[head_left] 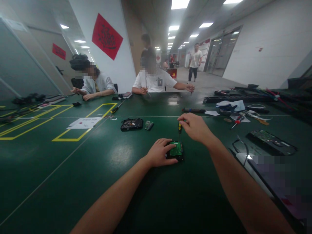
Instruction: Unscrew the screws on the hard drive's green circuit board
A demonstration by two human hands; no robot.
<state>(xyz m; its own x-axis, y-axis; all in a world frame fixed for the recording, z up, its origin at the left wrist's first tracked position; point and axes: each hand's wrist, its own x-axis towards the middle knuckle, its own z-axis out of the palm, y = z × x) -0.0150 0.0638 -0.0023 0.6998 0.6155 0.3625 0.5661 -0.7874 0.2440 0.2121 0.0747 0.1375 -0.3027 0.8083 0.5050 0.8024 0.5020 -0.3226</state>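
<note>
A hard drive (176, 149) lies on the green table with its green circuit board facing up. My left hand (162, 152) rests over its left side, fingers spread along the edges and across the board. In my right hand (196, 126) is a screwdriver (179, 127) with a yellow and black handle, held near upright between thumb and fingers. Its thin shaft points down at the far edge of the drive; whether the tip touches a screw I cannot tell. Beyond my left hand sit an opened black drive casing (131, 124) and a small loose circuit board (149, 125).
Another bare-board device (271, 142) and a large flat device (275, 188) lie to the right. A red-handled screwdriver (237, 121), cables and cloth are at the back right. White paper (84, 123) lies left, near another yellow-handled screwdriver (118, 106). Two people sit across the table.
</note>
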